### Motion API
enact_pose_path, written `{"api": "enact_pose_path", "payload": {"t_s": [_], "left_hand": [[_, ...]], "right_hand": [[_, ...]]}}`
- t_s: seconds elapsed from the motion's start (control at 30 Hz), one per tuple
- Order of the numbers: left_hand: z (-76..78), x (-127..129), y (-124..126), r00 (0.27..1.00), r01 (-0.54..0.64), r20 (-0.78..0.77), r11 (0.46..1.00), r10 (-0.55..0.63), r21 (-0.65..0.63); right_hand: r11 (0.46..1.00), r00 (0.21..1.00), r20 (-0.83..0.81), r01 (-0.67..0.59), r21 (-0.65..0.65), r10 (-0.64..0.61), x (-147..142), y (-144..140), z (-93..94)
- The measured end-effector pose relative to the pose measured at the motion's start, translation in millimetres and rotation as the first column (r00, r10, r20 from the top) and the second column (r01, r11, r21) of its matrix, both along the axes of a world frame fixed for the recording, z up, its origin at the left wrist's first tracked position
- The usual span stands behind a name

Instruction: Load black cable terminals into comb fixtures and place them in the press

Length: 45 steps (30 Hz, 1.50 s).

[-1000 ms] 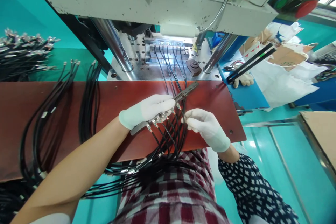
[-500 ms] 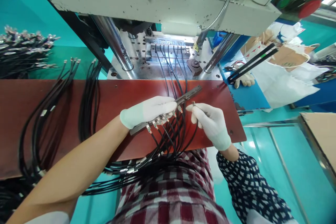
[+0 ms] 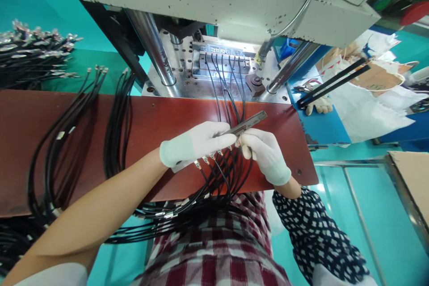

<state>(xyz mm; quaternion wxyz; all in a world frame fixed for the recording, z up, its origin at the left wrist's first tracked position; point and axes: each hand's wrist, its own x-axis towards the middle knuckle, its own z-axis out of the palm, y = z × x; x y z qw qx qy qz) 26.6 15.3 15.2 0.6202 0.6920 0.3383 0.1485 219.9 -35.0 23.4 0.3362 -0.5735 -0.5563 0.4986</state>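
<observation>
My left hand [image 3: 204, 143], in a white glove, is closed around a dark metal bar [image 3: 250, 124] held at a slant over the board. Several black cables [image 3: 223, 174] with small metal connectors [image 3: 206, 159] hang from the bar's near edge. My right hand [image 3: 263, 149], also gloved, pinches the end of one black cable against the bar, just beyond the left fingertips. Its fingers cover most of that connector. Beyond the bar, more black cables [image 3: 231, 91] run into a metal fixture [image 3: 219, 69] in the press.
A reddish-brown board [image 3: 80, 143] spans the front, with cable bundles [image 3: 117, 129] lying at its left. The press's steel posts [image 3: 156, 53] rise behind. At right, two black bars [image 3: 331, 84] and a spare glove [image 3: 320, 105] lie on a blue surface [image 3: 325, 125].
My right hand has brought the cable end up and left, from beside the bar to against it. The left fingers now lie farther over the bar. The whole view has shifted slightly.
</observation>
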Motion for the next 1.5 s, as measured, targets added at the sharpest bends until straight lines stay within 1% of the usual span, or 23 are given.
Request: {"api": "enact_pose_path", "payload": {"t_s": [0.07, 0.13, 0.23, 0.3, 0.33, 0.4, 0.5, 0.63, 0.67, 0.73, 0.8, 0.9, 0.93, 1.03, 1.07, 1.1, 1.17, 1.23, 1.3, 1.37, 1.4, 1.5], "left_hand": [[1.7, 1.2, -1.7, 0.999, -0.019, -0.027, 0.996, 0.021, 0.083], [2.8, 2.1, -2.8, 0.999, -0.032, -0.038, 0.993, 0.037, 0.113], [2.0, 2.4, -2.9, 0.998, -0.034, -0.045, 0.998, 0.037, 0.058], [-0.2, 2.1, -2.3, 0.998, -0.031, -0.049, 0.999, 0.033, 0.041], [-1.6, 1.9, -2.0, 0.998, -0.030, -0.047, 0.999, 0.032, 0.043], [-3.9, 1.8, -1.6, 0.998, -0.034, -0.042, 0.998, 0.036, 0.044], [-5.1, 2.2, -1.8, 0.998, -0.045, -0.042, 0.999, 0.046, 0.025], [-5.0, 3.7, -2.8, 0.997, -0.051, -0.055, 0.999, 0.052, 0.015], [-5.3, 4.1, -3.2, 0.998, -0.049, -0.050, 0.999, 0.049, 0.010], [-6.2, 4.8, -3.8, 0.998, -0.046, -0.031, 0.999, 0.046, 0.006], [-7.2, 5.4, -4.4, 0.999, -0.051, -0.012, 0.999, 0.051, 0.010], [-7.8, 6.2, -5.1, 0.998, -0.064, 0.009, 0.998, 0.064, 0.003], [-7.4, 6.4, -5.3, 0.998, -0.067, 0.011, 0.998, 0.068, -0.006], [-5.1, 7.1, -6.1, 0.997, -0.083, 0.002, 0.995, 0.083, -0.053], [-4.3, 7.3, -6.3, 0.996, -0.086, -0.007, 0.993, 0.086, -0.077], [-3.6, 7.5, -6.5, 0.996, -0.090, -0.018, 0.991, 0.089, -0.098], [-2.8, 7.9, -6.7, 0.995, -0.102, -0.035, 0.989, 0.099, -0.109], [-2.6, 8.2, -6.7, 0.993, -0.117, -0.044, 0.989, 0.113, -0.087], [-2.0, 8.4, -7.0, 0.991, -0.130, -0.044, 0.990, 0.128, -0.054], [-0.5, 8.8, -7.6, 0.990, -0.133, -0.049, 0.990, 0.131, -0.041], [0.5, 9.1, -7.9, 0.990, -0.131, -0.051, 0.991, 0.129, -0.042], [2.7, 10.2, -8.8, 0.991, -0.127, -0.050, 0.991, 0.126, -0.027]], "right_hand": [[0.999, 1.000, 0.026, -0.006, 0.052, 0.005, 0.6, 1.6, -4.7], [0.996, 0.998, 0.062, -0.020, 0.092, 0.015, 2.4, 1.9, -9.7], [0.992, 0.986, 0.164, -0.028, 0.121, 0.008, 6.1, -2.5, -14.2], [0.986, 0.965, 0.258, 0.001, 0.165, -0.044, 7.5, -8.0, -15.3], [0.978, 0.947, 0.310, 0.015, 0.208, -0.081, 7.6, -10.8, -15.7], [0.946, 0.892, 0.423, 0.012, 0.325, -0.156, 6.4, -15.1, -17.4], [0.875, 0.789, 0.562, -0.064, 0.480, -0.250, 3.6, -16.4, -21.6], [0.779, 0.647, 0.670, -0.183, 0.600, -0.364, 3.6, -12.6, -26.8], [0.755, 0.627, 0.677, -0.208, 0.622, -0.385, 4.3, -11.6, -27.6], [0.715, 0.613, 0.678, -0.249, 0.654, -0.406, 5.8, -9.9, -28.8], [0.694, 0.608, 0.679, -0.274, 0.666, -0.411, 6.7, -8.5, -29.5], [0.710, 0.606, 0.687, -0.269, 0.651, -0.400, 6.7, -7.3, -29.0], [0.731, 0.616, 0.685, -0.246, 0.637, -0.390, 6.6, -7.6, -28.0], [0.819, 0.678, 0.663, -0.156, 0.552, -0.318, 6.1, -12.2, -21.3], [0.831, 0.690, 0.650, -0.127, 0.541, -0.318, 5.7, -15.3, -18.3], [0.828, 0.691, 0.641, -0.110, 0.550, -0.334, 4.9, -18.9, -15.4], [0.788, 0.669, 0.639, -0.126, 0.602, -0.381, 1.6, -26.7, -10.9], [0.751, 0.619, 0.678, -0.206, 0.627, -0.396, -3.8, -32.9, -9.3], [0.735, 0.560, 0.731, -0.288, 0.613, -0.390, -10.1, -35.1, -11.0], [0.729, 0.521, 0.750, -0.308, 0.611, -0.408, -15.7, -33.1, -15.3], [0.727, 0.522, 0.744, -0.300, 0.618, -0.417, -17.9, -31.0, -17.9], [0.715, 0.559, 0.701, -0.252, 0.652, -0.442, -21.8, -24.3, -24.8]]}}
